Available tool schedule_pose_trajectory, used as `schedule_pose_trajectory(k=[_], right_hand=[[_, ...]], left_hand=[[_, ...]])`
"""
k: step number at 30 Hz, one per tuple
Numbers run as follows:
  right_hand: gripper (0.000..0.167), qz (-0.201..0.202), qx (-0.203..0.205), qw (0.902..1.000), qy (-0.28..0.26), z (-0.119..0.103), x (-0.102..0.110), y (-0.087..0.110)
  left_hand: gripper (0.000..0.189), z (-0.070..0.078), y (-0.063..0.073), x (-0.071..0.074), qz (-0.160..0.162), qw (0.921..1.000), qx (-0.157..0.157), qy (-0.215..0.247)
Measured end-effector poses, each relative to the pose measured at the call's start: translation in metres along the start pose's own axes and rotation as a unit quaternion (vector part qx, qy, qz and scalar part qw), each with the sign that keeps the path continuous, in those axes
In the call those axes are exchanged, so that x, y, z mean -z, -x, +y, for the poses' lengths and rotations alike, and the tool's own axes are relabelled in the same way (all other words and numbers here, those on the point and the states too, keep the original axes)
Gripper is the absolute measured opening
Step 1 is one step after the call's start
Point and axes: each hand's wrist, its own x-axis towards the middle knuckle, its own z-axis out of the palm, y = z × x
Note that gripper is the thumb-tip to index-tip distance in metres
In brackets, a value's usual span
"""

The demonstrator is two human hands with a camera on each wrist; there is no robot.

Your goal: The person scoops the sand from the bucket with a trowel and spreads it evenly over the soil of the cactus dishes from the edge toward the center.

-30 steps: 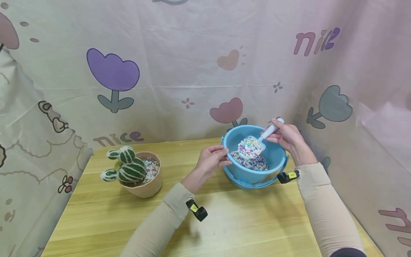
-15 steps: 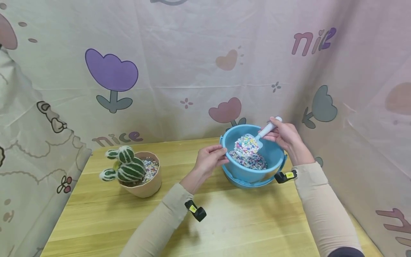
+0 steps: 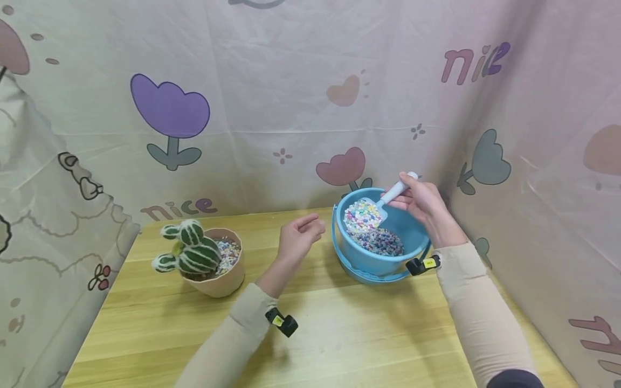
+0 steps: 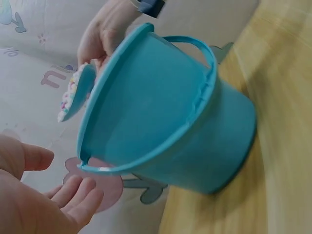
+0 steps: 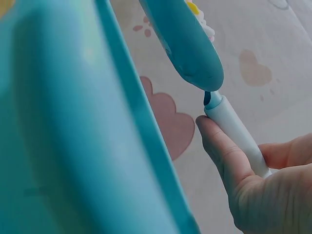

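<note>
A pale cloth (image 3: 271,64) with flowers and hearts hangs behind the wooden tabletop (image 3: 339,345). My right hand (image 3: 424,207) holds a scoop (image 3: 382,212) by its white handle (image 5: 238,131). The scoop has a heap of little colored beads (image 3: 362,216), and it is over the blue bucket (image 3: 372,262), where more beads lie. My left hand (image 3: 297,237) is near the bucket but apart from it, fingers (image 4: 87,201) loose, thumb spread away. To my left, a green cactus (image 3: 198,260) sits in a pinkish pot (image 3: 220,284).

2 "nice" prints (image 3: 479,66) on backdrop cloth (image 3: 271,97), unreadable yellow wrist-camera labels (image 3: 430,263)
</note>
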Motion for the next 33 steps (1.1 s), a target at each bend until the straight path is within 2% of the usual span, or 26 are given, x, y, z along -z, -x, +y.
schedule_pose_trajectory(k=[3, 8, 14, 19, 22, 24, 30, 33], right_hand=[[0.033, -0.004, -0.002, 1.0, -0.003, 0.0, -0.007, 0.0], [0.028, -0.019, 0.004, 0.9998, 0.009, 0.002, -0.021, -0.002], [0.033, -0.03, 0.003, 0.9993, 0.022, 0.007, -0.038, -0.006], [0.056, -0.033, -0.003, 0.9994, 0.013, 0.012, -0.05, -0.009], [0.064, -0.044, -0.004, 0.999, 0.006, 0.015, -0.057, -0.01], [0.064, -0.052, -0.004, 0.9986, -0.002, 0.018, -0.063, -0.011], [0.04, -0.057, -0.003, 0.9984, -0.003, 0.025, -0.08, -0.012], [0.045, -0.055, -0.004, 0.9985, 0.0, 0.027, -0.09, -0.014]], left_hand=[[0.042, -0.004, 0.007, 0.01, 0.019, 0.9986, -0.014, -0.047], [0.05, -0.007, 0.02, 0.024, 0.027, 0.9927, -0.063, -0.099], [0.054, 0.001, 0.033, 0.036, 0.039, 0.9859, -0.12, -0.111], [0.048, 0.014, 0.041, 0.047, 0.063, 0.9775, -0.17, -0.108], [0.046, 0.023, 0.045, 0.055, 0.08, 0.9738, -0.19, -0.096], [0.047, 0.03, 0.047, 0.06, 0.089, 0.9713, -0.202, -0.09], [0.048, 0.046, 0.055, 0.075, 0.123, 0.9611, -0.226, -0.101], [0.047, 0.054, 0.058, 0.084, 0.145, 0.9505, -0.252, -0.109]])
